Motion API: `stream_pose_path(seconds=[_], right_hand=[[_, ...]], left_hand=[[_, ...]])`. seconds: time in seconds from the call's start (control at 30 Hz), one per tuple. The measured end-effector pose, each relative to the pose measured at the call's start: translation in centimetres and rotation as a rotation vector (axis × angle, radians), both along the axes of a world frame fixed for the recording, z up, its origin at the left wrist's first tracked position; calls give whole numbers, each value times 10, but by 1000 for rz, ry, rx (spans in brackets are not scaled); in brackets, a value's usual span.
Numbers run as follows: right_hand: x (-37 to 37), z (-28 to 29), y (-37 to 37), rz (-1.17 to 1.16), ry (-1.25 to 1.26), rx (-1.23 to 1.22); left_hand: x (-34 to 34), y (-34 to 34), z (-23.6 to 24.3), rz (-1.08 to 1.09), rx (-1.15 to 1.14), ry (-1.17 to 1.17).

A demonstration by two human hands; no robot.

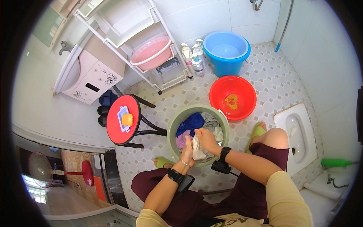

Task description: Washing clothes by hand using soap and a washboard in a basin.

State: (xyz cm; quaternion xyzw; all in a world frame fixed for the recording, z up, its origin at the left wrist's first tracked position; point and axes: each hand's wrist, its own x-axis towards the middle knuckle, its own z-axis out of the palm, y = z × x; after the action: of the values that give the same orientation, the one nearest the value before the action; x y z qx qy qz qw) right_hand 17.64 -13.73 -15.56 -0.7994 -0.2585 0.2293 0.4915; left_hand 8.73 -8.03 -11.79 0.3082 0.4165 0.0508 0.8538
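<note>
A wet, cream-white cloth (197, 148) is bunched between my two hands over the near part of a green bucket (171, 130). My left hand (187, 152) closes on it from the left, and my right hand (207, 141) grips its upper end from the right. Inside the bucket, a blue cloth (191, 123) and a grey cloth (210, 122) lie at the far side. A lilac cloth (182, 140) rests beside my left fingers. What lies directly beneath my hands is hidden.
Behind the bucket stands a red basin (247, 96), with stacked blue tubs (227, 66) beyond it. On the left, a red stool (115, 109) carries a yellow soap bar (127, 120) in a tray. A squat toilet (308, 145) is at right; a wheeled rack (166, 28) stands behind.
</note>
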Motion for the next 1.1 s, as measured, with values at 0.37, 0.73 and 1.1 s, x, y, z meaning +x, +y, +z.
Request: stream_pose_path(seconds=[0.37, 0.73, 1.1], right_hand=[[13, 29, -7, 407, 331, 67], [-36, 47, 6, -13, 200, 660], [-50, 53, 5, 198, -208, 136]], left_hand=[[-9, 45, 8, 201, 383, -110], [-2, 24, -35, 206, 389, -18], [-4, 19, -14, 118, -7, 3]])
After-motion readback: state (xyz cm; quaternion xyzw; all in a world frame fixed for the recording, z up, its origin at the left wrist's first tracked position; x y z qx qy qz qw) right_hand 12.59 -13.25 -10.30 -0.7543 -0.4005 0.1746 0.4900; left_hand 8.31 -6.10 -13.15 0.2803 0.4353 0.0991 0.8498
